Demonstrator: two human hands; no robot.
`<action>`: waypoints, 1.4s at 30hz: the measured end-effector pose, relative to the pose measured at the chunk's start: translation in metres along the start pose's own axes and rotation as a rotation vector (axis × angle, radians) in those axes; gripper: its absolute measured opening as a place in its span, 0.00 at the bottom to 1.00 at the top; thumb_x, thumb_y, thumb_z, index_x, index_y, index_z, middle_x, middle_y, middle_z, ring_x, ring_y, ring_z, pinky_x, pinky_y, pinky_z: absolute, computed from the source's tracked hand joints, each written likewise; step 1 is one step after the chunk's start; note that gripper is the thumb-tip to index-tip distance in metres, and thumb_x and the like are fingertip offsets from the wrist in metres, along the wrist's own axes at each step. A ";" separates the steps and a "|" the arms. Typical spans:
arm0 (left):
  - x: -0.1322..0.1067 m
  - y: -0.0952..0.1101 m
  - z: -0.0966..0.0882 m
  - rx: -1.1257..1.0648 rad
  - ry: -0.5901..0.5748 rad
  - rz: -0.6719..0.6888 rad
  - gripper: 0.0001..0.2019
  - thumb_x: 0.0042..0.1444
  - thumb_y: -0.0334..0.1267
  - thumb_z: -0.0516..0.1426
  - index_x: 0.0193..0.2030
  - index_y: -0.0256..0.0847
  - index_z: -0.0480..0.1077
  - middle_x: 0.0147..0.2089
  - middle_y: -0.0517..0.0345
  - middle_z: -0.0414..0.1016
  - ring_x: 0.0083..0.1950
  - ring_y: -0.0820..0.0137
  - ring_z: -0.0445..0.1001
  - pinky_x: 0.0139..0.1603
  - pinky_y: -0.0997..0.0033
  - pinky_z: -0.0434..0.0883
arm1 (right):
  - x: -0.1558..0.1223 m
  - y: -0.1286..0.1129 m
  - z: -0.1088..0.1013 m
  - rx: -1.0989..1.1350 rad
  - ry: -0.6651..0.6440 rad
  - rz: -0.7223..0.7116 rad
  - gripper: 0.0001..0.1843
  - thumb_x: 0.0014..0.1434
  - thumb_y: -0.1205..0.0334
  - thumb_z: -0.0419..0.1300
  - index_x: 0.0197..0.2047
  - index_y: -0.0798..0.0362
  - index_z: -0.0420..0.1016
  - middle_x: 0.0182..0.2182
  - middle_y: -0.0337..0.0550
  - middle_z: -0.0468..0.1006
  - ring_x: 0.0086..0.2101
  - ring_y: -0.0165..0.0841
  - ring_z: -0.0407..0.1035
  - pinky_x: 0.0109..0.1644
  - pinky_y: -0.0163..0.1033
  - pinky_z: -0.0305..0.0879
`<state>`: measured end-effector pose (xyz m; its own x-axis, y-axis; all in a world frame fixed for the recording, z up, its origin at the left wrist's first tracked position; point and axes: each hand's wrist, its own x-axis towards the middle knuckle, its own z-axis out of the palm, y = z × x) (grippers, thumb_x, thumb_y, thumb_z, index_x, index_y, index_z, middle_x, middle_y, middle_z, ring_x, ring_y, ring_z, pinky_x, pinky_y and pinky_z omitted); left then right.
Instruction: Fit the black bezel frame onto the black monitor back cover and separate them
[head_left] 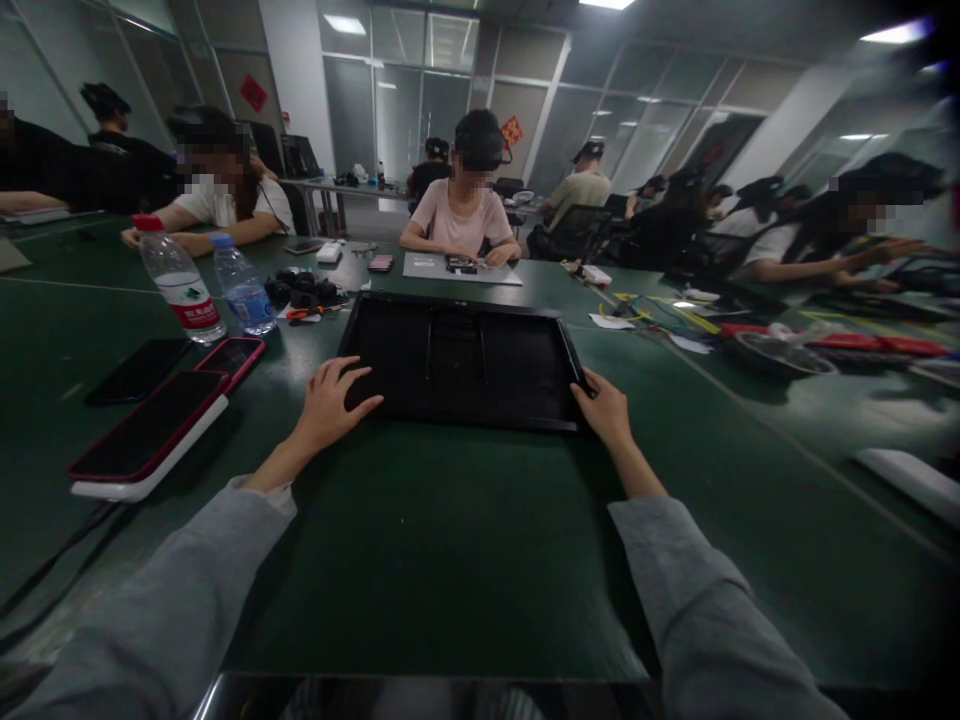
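Lopsided hold on the black monitor casing (517, 365), flat on the counter (450, 560) at twelve o'clock.
Right grip (606, 408) pinches its four-o'clock edge; left grip (328, 402) is spread near eight, so a right-only tug could swivel it.

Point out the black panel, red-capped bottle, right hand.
Black panel (457, 365): head view, middle of its upper face.
Red-capped bottle (189, 298): head view, on its label.
Right hand (607, 408): head view, back of the hand.

Left hand (328, 405) loosely splayed (right hand (606, 408) curled)
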<state>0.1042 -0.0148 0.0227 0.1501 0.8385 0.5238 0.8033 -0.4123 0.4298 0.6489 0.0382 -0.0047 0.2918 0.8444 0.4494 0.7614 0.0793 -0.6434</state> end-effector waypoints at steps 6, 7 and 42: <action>0.008 -0.036 0.007 -0.143 0.084 -0.355 0.30 0.65 0.47 0.58 0.70 0.33 0.70 0.66 0.33 0.76 0.61 0.52 0.78 0.66 0.48 0.71 | 0.002 0.012 0.005 0.274 -0.111 0.095 0.33 0.54 0.47 0.67 0.60 0.54 0.78 0.56 0.56 0.83 0.59 0.52 0.76 0.67 0.62 0.70; 0.009 -0.040 0.006 -0.173 0.060 -0.389 0.29 0.65 0.46 0.57 0.69 0.32 0.72 0.64 0.34 0.77 0.58 0.53 0.80 0.64 0.50 0.73 | 0.001 0.012 0.006 0.316 -0.126 0.099 0.33 0.54 0.47 0.68 0.60 0.53 0.77 0.57 0.56 0.83 0.59 0.51 0.76 0.67 0.62 0.70; 0.008 -0.062 -0.034 0.074 -0.008 -0.487 0.25 0.64 0.54 0.57 0.57 0.38 0.80 0.53 0.41 0.85 0.52 0.52 0.83 0.54 0.58 0.75 | -0.011 -0.024 0.024 0.533 -0.285 0.216 0.41 0.56 0.45 0.67 0.71 0.45 0.68 0.54 0.50 0.84 0.54 0.50 0.79 0.63 0.62 0.75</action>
<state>0.0359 0.0055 0.0255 -0.2491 0.9303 0.2693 0.8198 0.0545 0.5701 0.6131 0.0395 -0.0091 0.1851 0.9726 0.1405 0.2890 0.0828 -0.9537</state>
